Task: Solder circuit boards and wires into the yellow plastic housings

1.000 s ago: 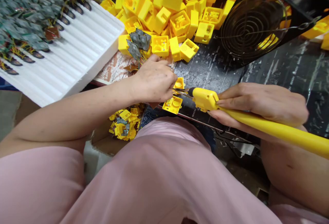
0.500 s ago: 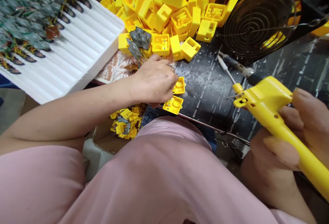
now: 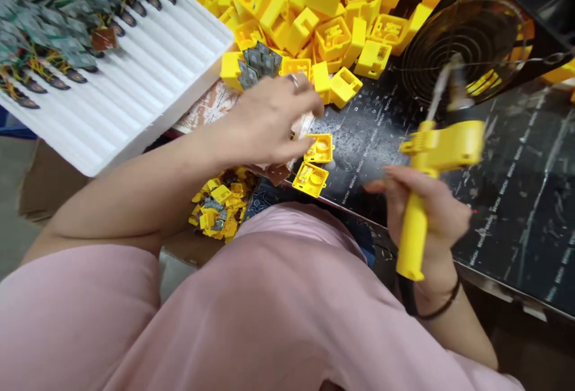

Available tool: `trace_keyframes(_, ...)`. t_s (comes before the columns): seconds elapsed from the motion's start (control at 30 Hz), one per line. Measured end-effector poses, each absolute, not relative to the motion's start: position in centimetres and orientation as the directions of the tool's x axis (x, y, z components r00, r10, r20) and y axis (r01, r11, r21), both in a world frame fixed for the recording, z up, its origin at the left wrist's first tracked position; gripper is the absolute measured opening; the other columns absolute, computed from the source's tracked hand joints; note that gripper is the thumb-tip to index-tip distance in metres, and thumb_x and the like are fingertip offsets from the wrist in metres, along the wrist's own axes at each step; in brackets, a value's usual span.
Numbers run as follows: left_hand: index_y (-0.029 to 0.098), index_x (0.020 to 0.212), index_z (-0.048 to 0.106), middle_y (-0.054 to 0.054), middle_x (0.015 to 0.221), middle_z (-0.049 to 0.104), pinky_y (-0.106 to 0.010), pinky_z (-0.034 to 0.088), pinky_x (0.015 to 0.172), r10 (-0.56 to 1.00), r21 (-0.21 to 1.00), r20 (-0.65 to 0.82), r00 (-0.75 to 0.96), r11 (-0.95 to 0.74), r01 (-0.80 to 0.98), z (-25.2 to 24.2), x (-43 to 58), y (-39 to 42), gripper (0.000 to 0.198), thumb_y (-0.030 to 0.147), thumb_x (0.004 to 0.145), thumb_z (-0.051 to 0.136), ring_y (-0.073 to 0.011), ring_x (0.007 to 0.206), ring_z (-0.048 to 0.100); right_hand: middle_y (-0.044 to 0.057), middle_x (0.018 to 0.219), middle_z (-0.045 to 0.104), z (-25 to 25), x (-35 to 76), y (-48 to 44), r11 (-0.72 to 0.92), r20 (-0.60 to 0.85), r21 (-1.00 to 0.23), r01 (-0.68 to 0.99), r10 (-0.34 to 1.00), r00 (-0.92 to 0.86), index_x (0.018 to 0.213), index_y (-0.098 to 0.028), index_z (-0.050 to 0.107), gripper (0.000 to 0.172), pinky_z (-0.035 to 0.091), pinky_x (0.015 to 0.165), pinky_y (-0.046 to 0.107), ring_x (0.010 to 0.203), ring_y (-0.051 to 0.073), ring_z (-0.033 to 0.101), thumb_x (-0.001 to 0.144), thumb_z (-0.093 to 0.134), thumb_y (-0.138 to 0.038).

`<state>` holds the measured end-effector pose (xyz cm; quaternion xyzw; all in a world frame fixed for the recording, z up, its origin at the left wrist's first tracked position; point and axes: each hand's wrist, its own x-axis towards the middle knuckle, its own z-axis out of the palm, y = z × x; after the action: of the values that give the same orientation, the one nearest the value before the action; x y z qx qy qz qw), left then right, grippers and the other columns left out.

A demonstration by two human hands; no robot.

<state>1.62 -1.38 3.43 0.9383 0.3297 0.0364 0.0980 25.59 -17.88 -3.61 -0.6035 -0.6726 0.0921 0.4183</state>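
My right hand (image 3: 426,211) is wrapped round the handle of a yellow soldering iron (image 3: 431,163), held upright with its head pointing away over the black mat (image 3: 494,199). My left hand (image 3: 269,121) hovers, motion-blurred, above two small yellow housings (image 3: 320,148) (image 3: 311,178) at the mat's near edge, fingers reaching toward the pile of yellow plastic housings (image 3: 323,14). A few grey circuit boards (image 3: 258,61) lie at the pile's near edge, just beyond my left hand.
A white foam tray (image 3: 148,79) with rows of wired circuit boards (image 3: 45,26) sits at the left. A black wire fan guard (image 3: 467,49) stands at the back right. A box of small yellow parts (image 3: 220,205) is below the table edge, by my pink-clad lap.
My right hand swung the soldering iron away from the small housings to the right and turned it upright. My left hand lifted off the housings and moved toward the pile.
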Motion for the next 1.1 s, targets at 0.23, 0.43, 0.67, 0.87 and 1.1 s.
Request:
trace_keyframes(0.23, 0.020, 0.134, 0.061, -0.009, 0.149, 0.060, -0.049, 0.041, 0.118, 0.535, 0.215, 0.015, 0.845, -0.827, 0.520, 1.7, -5.3, -0.5, 0.044, 0.043, 0.099, 0.045, -0.0265, 0.136, 0.053, 0.020, 0.138, 0.063, -4.3, 22.4, -13.7, 0.504, 0.440, -0.480, 0.718, 0.846, -0.300, 0.128, -0.025, 0.049, 0.075, 0.049, 0.105, 0.070, 0.131, 0.042, 0.059, 0.077, 0.075, -0.073)
trace_keyframes(0.43, 0.015, 0.156, 0.039, -0.011, 0.164, 0.043, -0.061, 0.022, 0.124, 0.620, 0.058, -0.080, 0.780, -0.779, 0.625, -0.7, -4.3, -1.6, 0.057, 0.036, 0.103, 0.037, -0.0301, 0.151, 0.032, 0.017, 0.119, 0.069, -3.9, 18.6, -11.5, 0.437, 0.261, -0.353, 0.828, 0.895, -0.361, 0.132, -0.023, 0.049, 0.062, 0.043, 0.108, 0.068, 0.126, 0.042, 0.057, 0.086, 0.071, -0.058)
trace_keyframes(0.67, 0.021, 0.152, 0.051, -0.005, 0.149, 0.061, -0.061, 0.018, 0.127, 0.644, 0.078, -0.074, 0.761, -0.757, 0.649, -0.7, -5.9, 2.2, 0.052, 0.032, 0.105, 0.029, -0.0273, 0.145, 0.042, 0.014, 0.109, 0.067, -3.4, 22.3, -13.5, 0.390, 0.257, -0.313, 0.866, 0.912, -0.318, 0.132, -0.023, 0.049, 0.064, 0.057, 0.085, 0.051, 0.106, 0.038, 0.063, 0.083, 0.075, -0.055)
trace_keyframes(0.87, 0.014, 0.144, 0.056, -0.008, 0.151, 0.058, -0.068, 0.018, 0.125, 0.688, 0.060, -0.043, 0.724, -0.722, 0.689, 1.6, -6.2, -0.5, 0.046, 0.026, 0.103, 0.039, -0.0305, 0.144, 0.042, 0.014, 0.114, 0.067, -4.0, 24.9, -15.1, 0.476, 0.366, -0.410, 0.778, 0.867, -0.337, 0.137, -0.024, 0.045, 0.075, 0.061, 0.081, 0.054, 0.098, 0.035, 0.069, 0.083, 0.074, -0.067)
trace_keyframes(1.1, 0.015, 0.156, 0.041, -0.022, 0.164, 0.039, -0.053, 0.039, 0.116, 0.338, 0.248, 0.037, 0.941, -0.915, 0.319, -1.6, 1.9, -5.1, 0.072, 0.041, 0.092, 0.057, -0.0366, 0.151, 0.038, 0.012, 0.148, 0.058, -2.8, 25.9, -16.0, 0.411, 0.419, -0.559, 0.720, 0.889, -0.182, 0.141, -0.036, 0.040, 0.074, 0.055, 0.107, 0.064, 0.136, 0.036, 0.059, 0.081, 0.081, -0.054)
